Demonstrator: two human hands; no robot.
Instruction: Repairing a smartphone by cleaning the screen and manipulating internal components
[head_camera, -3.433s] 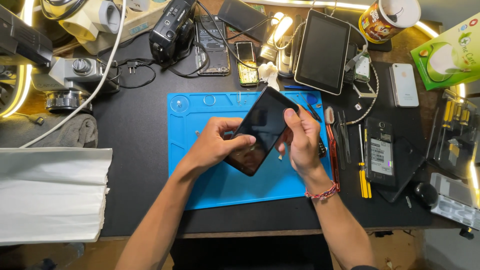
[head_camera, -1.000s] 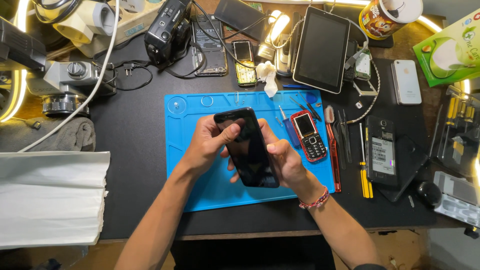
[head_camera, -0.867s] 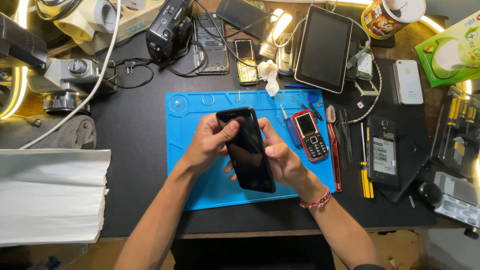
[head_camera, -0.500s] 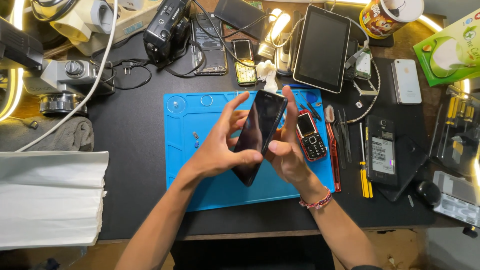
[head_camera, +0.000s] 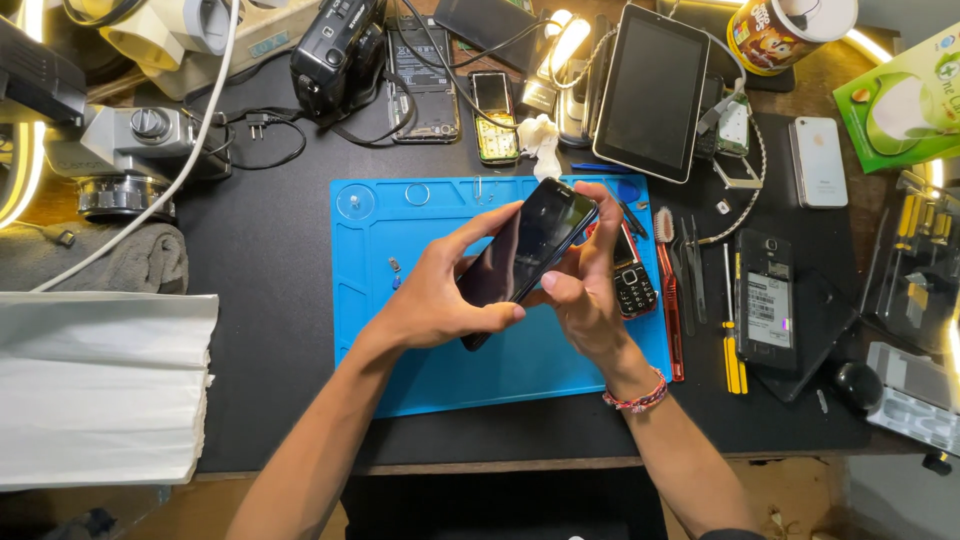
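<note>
Together, both hands are gripping a black smartphone (head_camera: 528, 252), tilting it up above the blue work mat (head_camera: 440, 350). The left hand (head_camera: 440, 295) is closing around the phone's lower end, thumb lying under the edge and forefinger stretching along the dark glass. The right hand (head_camera: 585, 290) is clasping the opposite side, fingers curling over the upper corner and thumb pressing against the screen edge. A beaded bracelet (head_camera: 636, 398) is circling the right wrist. Just behind the right hand, a small red keypad phone (head_camera: 634, 285) is lying on the mat, partly hidden. Beside the mat's right edge, a red-handled brush (head_camera: 670, 300) and a yellow screwdriver (head_camera: 733, 345) are resting on the dark counter (head_camera: 270, 260). Farther right, an opened phone (head_camera: 765, 300) is lying back up. Beyond the mat, a tablet (head_camera: 652, 92) is lying face up. Far left, folded white cloth (head_camera: 100, 385) is overhanging the counter's edge.
</note>
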